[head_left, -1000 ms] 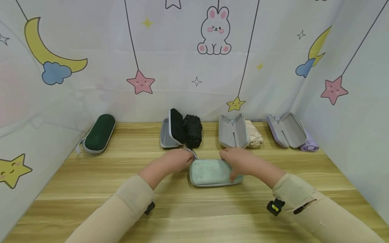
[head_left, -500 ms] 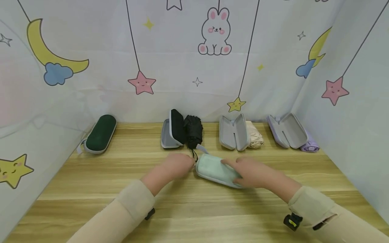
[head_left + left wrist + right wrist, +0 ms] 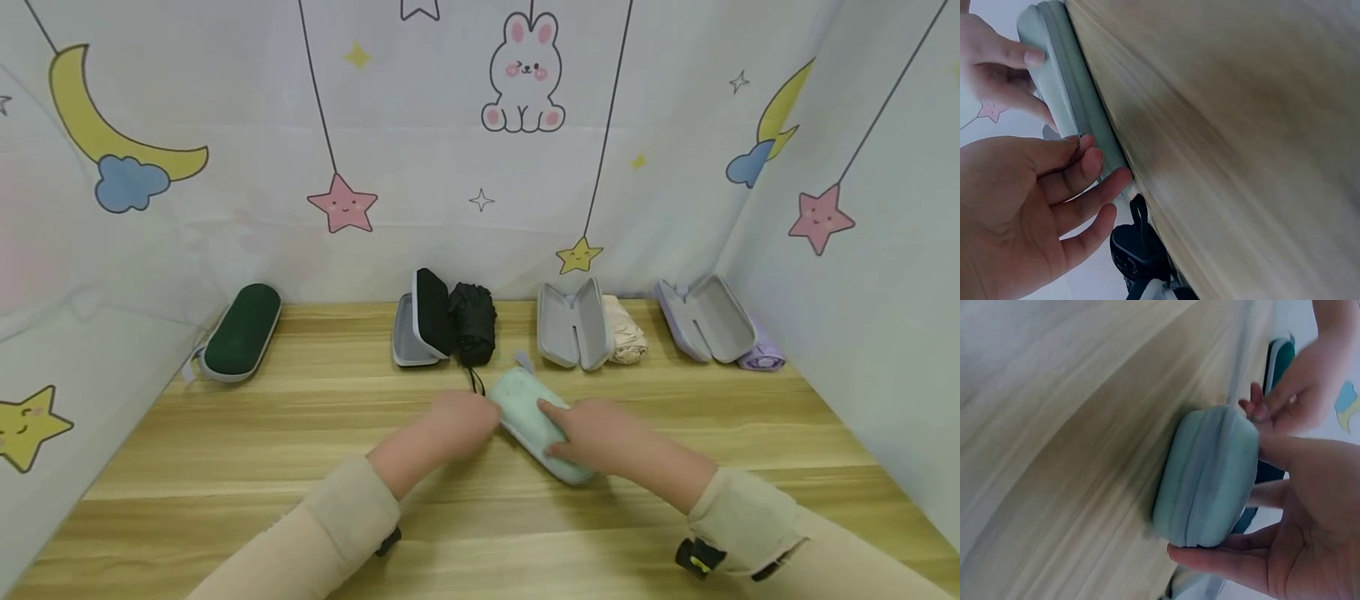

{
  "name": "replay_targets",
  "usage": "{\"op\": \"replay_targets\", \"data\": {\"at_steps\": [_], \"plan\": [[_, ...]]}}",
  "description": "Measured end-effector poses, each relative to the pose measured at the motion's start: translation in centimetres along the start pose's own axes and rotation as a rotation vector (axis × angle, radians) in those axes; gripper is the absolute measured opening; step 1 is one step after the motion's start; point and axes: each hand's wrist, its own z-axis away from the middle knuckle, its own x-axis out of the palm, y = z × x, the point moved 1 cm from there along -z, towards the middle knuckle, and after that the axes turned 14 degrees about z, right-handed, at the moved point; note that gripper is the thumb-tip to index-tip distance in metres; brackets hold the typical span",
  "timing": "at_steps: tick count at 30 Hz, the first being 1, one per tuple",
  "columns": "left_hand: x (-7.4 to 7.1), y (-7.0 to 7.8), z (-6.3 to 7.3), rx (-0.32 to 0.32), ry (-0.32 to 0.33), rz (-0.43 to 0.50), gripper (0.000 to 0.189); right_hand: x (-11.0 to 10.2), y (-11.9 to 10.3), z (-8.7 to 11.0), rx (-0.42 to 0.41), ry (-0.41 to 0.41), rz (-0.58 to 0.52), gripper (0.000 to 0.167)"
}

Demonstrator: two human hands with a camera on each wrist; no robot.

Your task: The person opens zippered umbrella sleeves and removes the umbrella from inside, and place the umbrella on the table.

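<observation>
White backdrop (image 3: 427,108), printed stars (image 3: 343,204), yellow moons (image 3: 75,104), wood-grain tabletop (image 3: 225,442)

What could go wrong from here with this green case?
The oblong, fabric-looking mint-green case sits slantwise, so it might twist if the left grip, at its far end, pulls while the right grip holds its near part. The thin black cord at the crinkled black fabric bundle lies near the left grip and could snag.

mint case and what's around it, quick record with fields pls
main: mint case, looks closed, angled on wooden table
right grip: holds the case by its sides
left grip: pinches at its edge near the far end
closed case: dark green case, back left
open cases: black case, grey-lined case, purple case, back row
bundles: black bundle, beige bundle, purple bundle, one right of each open case
</observation>
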Motion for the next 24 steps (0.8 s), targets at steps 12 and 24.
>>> {"op": "replay_targets", "data": {"at_steps": [12, 24], "plan": [[0.6, -0.6, 1.5, -0.028, 0.020, 0.015, 0.014, -1.8, -1.6, -0.8, -0.097, -0.135, -0.005, 0.105], [0.6, 0.5, 3.8, 0.049, -0.002, -0.070, 0.011, -1.9, -1.9, -2.1, -0.109, -0.109, -0.002, 0.105]]}}
